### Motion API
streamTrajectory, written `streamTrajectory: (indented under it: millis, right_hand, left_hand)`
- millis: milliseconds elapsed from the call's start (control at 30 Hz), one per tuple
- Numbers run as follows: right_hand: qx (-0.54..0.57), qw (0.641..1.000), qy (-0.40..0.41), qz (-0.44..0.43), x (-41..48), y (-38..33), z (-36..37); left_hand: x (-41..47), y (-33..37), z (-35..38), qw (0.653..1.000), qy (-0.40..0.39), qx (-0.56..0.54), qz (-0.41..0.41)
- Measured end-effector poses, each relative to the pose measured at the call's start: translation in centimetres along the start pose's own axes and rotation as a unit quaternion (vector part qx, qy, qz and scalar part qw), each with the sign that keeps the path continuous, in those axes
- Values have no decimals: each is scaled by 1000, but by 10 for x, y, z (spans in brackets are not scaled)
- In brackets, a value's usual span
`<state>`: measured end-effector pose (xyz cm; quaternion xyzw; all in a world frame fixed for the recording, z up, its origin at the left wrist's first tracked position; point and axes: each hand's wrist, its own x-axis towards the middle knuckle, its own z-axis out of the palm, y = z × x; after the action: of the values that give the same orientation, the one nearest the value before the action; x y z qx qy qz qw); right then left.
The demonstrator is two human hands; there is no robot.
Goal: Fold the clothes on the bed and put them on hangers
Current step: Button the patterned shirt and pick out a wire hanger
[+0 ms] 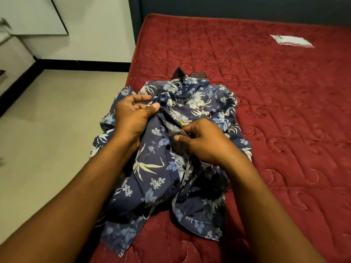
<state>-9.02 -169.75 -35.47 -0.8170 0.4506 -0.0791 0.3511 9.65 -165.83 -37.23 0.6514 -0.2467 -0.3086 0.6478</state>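
Shirt [152,168] lies crumpled by the left edge of the bed [284,130], collar [190,74] away from the person, its left side at or over the edge above the floor [47,130]. L hand [131,118] pinches the button strip btwn thumb & fingers; R hand [205,143] pinches the facing edge, fingers curled. Looks thin, light, limp, prob creases easily, so best held at button strip, seams or shoulders. Bare mattress to the right gives room to spread it; white packet [290,41] sits well apart, far side
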Motion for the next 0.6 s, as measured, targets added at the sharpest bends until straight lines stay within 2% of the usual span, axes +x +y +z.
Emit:
streamTrajectory:
  millis: [33,100,167,200,233,300,333,400,433,600]
  right_hand:
    - [20,1000,7,4,0,3,-3]
    - [38,999,8,3,1,7,-6]
    - [45,999,1,0,-1,7,-6]
    - [54,999,5,2,-2,6,-7]
    - [66,998,13,5,-3,5,-7]
    - [86,996,37,10,-7,2,-9]
    - [96,994,49,10,-8,0,-9]
    - [110,991,74,7,-13,-1,-12]
    - [111,991,80,3,-15,0,-14]
    - [154,987,46,10,-18,3,-17]
  left_hand:
    - [-1,1,-3,1000,1,14,7]
    - [-8,10,-8,988,35,120,92]
    - [-23,32,-15,951,49,229,200]
    - [-34,45,-18,936,22,268,228]
    - [-45,55,-20,926,-23,303,224]
    - [-69,65,-17,906,-118,377,154]
    - [-76,61,-14,883,-145,428,127]
    - [-84,46,-9,829,-161,527,97]
    - [-86,39,-7,813,-161,552,84]
    - [-81,19,-7,794,-162,582,61]
